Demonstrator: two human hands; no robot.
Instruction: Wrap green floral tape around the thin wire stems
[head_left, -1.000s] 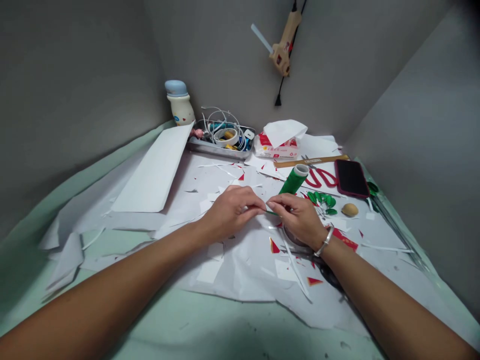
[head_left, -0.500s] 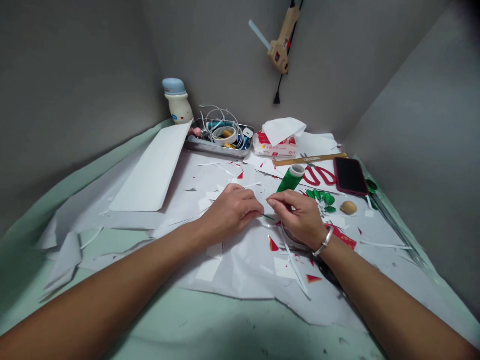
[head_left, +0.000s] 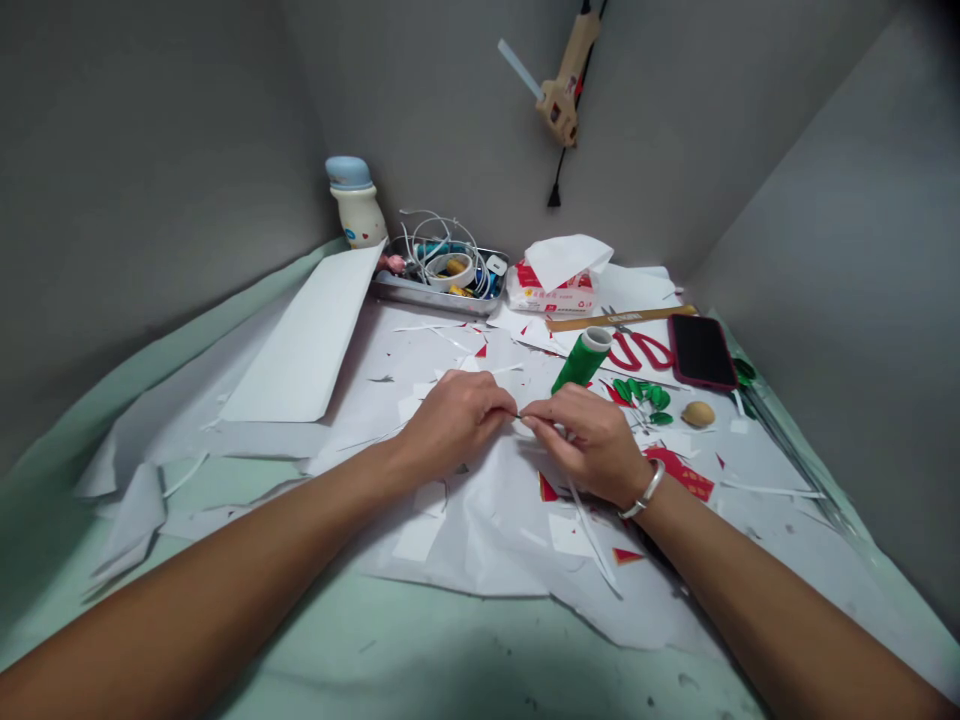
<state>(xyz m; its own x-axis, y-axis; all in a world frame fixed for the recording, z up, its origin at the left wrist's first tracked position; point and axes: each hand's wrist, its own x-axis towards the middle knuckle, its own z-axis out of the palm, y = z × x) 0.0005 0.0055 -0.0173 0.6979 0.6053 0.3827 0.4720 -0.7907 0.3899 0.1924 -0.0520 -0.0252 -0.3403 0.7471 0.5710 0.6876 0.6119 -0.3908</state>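
My left hand [head_left: 459, 420] and my right hand [head_left: 589, 438] meet fingertip to fingertip over the white paper sheets [head_left: 480, 520] in the middle of the table. Both are pinched on a thin green stem; only a sliver of it shows between the fingertips. A silver bracelet [head_left: 643, 490] sits on my right wrist. Just beyond my right hand lies a green roll of tape [head_left: 581, 362], beside it several small green leaf pieces [head_left: 646, 398].
Red scissors [head_left: 637, 350], a wooden ruler [head_left: 619, 319] and a dark phone [head_left: 701, 351] lie at the back right. A metal tray [head_left: 439, 290] of cables and tape, a tissue pack [head_left: 555, 290] and a bottle [head_left: 356, 205] stand at the back. A glue gun [head_left: 562, 85] hangs on the wall. Paper scraps litter the table.
My hands have drawn closer together, so their fingertips now touch. The green stem that showed between them is nearly hidden. My right hand shifted a little left.
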